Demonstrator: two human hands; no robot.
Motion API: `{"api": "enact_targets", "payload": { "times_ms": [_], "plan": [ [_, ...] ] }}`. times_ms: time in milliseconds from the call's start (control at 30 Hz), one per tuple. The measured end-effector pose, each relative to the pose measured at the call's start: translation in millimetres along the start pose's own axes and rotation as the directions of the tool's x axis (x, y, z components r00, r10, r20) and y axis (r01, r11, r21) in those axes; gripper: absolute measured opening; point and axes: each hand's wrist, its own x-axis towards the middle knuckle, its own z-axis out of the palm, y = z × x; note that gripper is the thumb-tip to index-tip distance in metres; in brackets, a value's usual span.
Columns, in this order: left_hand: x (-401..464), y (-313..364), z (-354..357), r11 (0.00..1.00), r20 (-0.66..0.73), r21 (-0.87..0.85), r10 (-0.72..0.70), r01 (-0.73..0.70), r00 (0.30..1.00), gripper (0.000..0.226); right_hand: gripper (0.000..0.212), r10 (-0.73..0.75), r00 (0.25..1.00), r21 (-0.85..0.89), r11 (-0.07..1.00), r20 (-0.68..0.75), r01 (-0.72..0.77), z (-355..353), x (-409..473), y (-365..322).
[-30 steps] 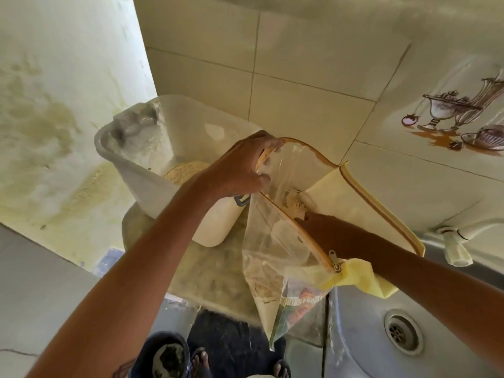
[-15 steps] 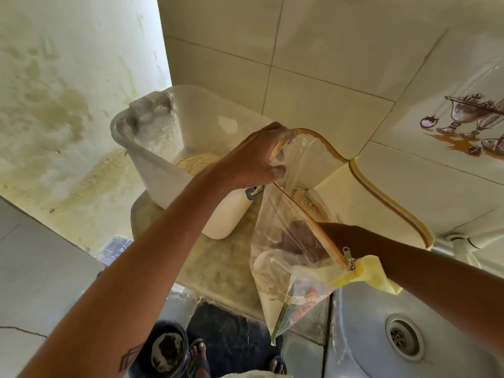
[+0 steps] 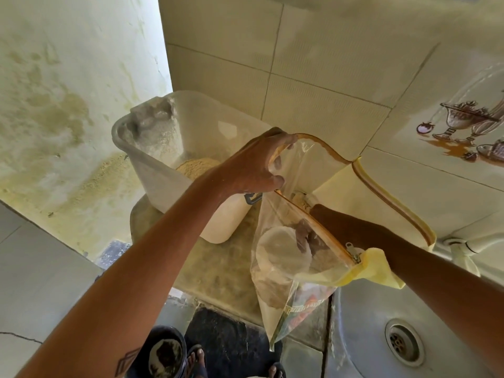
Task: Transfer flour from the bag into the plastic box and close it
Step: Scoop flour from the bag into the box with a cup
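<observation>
A clear zip bag (image 3: pixel 324 165) with a yellow side and orange zipper trim hangs open over the counter's edge. My left hand (image 3: pixel 251 165) pinches its near rim and holds the mouth apart. My right hand (image 3: pixel 306 236) is down inside the bag, seen through the plastic, closed on a round white cup (image 3: pixel 281 249) amid the flour. The translucent plastic box (image 3: pixel 152 173) stands open just left of the bag, dusted white inside, with a heap of flour (image 3: pixel 196 167) at its bottom. I see no lid.
The box rests on a stone counter slab (image 3: pixel 218 268) against a tiled wall. A steel sink (image 3: pixel 362 323) with a drain (image 3: pixel 403 342) lies to the right under a white tap (image 3: pixel 463 246). Below are a dark bucket (image 3: pixel 163 350) and my sandalled feet.
My right hand has gone from the bag's mouth deeper inside, down to the white cup. My left hand keeps the rim held open.
</observation>
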Motion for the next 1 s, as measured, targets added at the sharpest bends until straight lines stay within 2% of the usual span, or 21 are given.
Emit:
{"api": "enact_targets", "payload": {
  "times_ms": [67,167,267,533,667,767,900,1000],
  "plan": [
    [0,0,1,1.000,0.009,0.003,0.012,-0.012,1.000,0.082,0.011,0.110,0.993,0.047,0.993,0.036,-0.112,-13,-10,-9],
    [-1,0,1,1.000,0.015,0.002,0.020,-0.020,1.000,0.082,0.024,0.047,0.998,0.127,0.991,-0.050,-0.040,-24,-22,-14],
    [-2,0,0,1.000,0.025,-0.012,0.014,-0.013,1.000,0.082,0.025,0.083,0.994,0.122,0.990,-0.076,-0.073,-34,-30,-18],
    [-8,5,-3,0.998,0.004,-0.050,0.043,-0.043,0.999,0.070,0.021,0.064,0.972,0.130,0.991,-0.224,-0.035,-56,-50,-35],
    [-11,5,-6,0.986,-0.007,-0.153,0.072,-0.072,0.997,0.058,0.022,0.033,0.958,0.134,0.991,-0.285,0.006,-67,-63,-37],
    [-9,5,-8,0.981,-0.061,-0.175,0.077,-0.086,0.995,0.049,0.019,-0.005,0.937,0.166,0.984,-0.348,0.067,-76,-71,-38],
    [-6,2,-15,0.962,-0.170,-0.272,-0.024,-0.023,0.985,0.039,0.018,-0.062,0.913,0.171,0.975,-0.403,0.142,-91,-77,-42],
    [-10,-5,-32,0.978,-0.286,-0.211,-0.057,-0.004,0.956,0.029,0.020,-0.064,0.907,0.198,0.967,-0.417,0.159,-104,-76,-45]
  ]
}}
